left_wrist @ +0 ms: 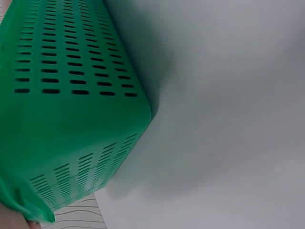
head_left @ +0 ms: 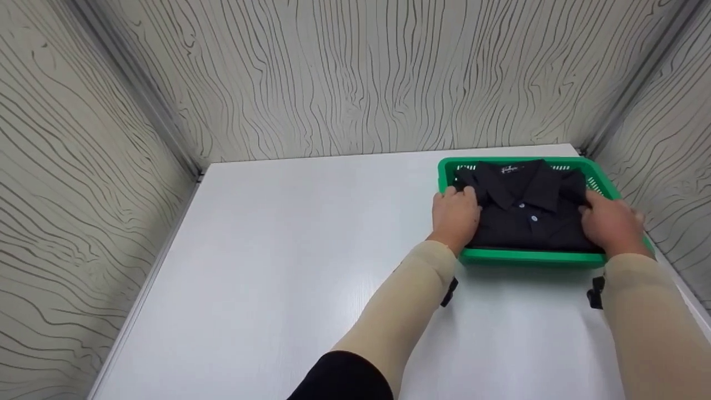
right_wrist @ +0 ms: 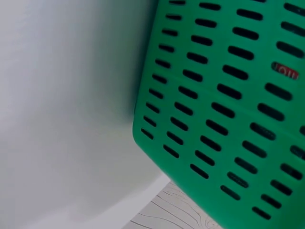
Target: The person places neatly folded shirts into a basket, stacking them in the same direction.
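Note:
A green plastic basket (head_left: pixel 533 256) with slotted walls is at the right of the white table. Inside it lies a folded dark collared shirt (head_left: pixel 508 228) with pale buttons, its collar toward the far side. My left hand (head_left: pixel 456 215) grips the basket's left rim. On the opposite side my right hand (head_left: pixel 614 222) holds the right rim, thumb inside against the shirt. In the left wrist view, fingertips (left_wrist: pixel 13 220) show under the rim at the lower left corner. The right wrist view shows the basket's slotted wall (right_wrist: pixel 224 109); the right hand is out of that frame.
The white tabletop (head_left: pixel 266 250) extends to the left of the basket. Wood-grain patterned panels (head_left: pixel 355 78) enclose the table at the back and both sides; the right panel (head_left: pixel 672 144) stands close beside the basket. A small red label (right_wrist: pixel 286 71) shows through one slot.

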